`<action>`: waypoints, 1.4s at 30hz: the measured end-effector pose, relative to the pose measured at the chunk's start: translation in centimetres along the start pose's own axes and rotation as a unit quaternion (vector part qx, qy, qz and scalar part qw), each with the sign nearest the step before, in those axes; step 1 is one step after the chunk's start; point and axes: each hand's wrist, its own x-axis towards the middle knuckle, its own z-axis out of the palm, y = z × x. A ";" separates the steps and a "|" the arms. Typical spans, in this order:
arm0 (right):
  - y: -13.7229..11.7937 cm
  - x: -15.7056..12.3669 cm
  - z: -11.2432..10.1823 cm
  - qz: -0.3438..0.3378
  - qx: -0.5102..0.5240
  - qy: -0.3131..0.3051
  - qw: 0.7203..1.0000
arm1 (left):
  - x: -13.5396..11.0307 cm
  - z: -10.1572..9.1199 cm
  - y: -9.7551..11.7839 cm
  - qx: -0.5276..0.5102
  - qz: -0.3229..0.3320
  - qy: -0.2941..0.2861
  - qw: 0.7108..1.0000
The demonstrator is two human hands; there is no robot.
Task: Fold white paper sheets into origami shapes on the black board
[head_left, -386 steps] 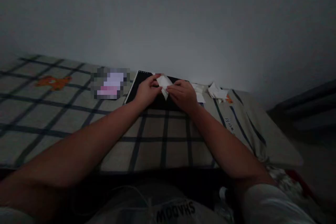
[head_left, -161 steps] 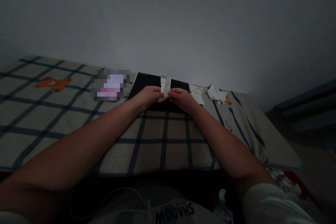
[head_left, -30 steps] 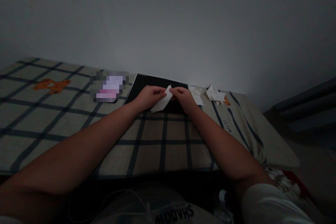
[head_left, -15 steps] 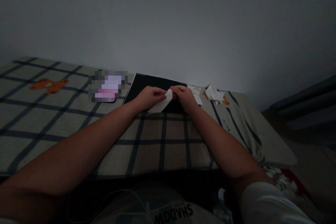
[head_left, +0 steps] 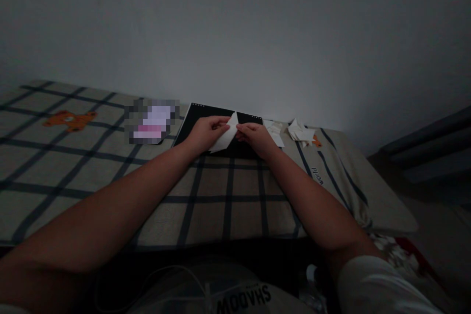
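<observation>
A small folded piece of white paper (head_left: 225, 136) is held between both hands above a black notebook-like pad (head_left: 200, 115) that lies on a checked bedsheet. My left hand (head_left: 206, 132) pinches the paper's left side with curled fingers. My right hand (head_left: 255, 136) pinches its right edge. The paper stands tilted, its upper tip pointing to the wall.
Folded white paper scraps (head_left: 301, 131) and a flat white sheet (head_left: 275, 132) lie right of the pad. A blurred-out object (head_left: 150, 120) sits left of it. The checked bed (head_left: 91, 167) ends at a grey wall; its right edge (head_left: 390, 216) drops to the floor.
Over the last second the paper has been raised slightly and tipped more upright between my hands. Earlier it was held vertical, before that pressed on the pad.
</observation>
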 end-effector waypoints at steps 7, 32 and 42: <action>-0.6 -0.3 0.1 -0.069 -0.105 0.039 0.991 | -0.1 0.1 -0.1 -0.029 -0.024 -0.007 0.999; -0.2 -0.1 0.3 -0.032 -0.027 0.054 0.998 | -0.1 0.4 -0.2 -0.095 -0.096 -0.053 0.989; -0.1 0.3 -0.2 -0.065 -0.022 0.109 0.992 | -0.3 0.4 0.4 -0.213 -0.221 -0.114 0.945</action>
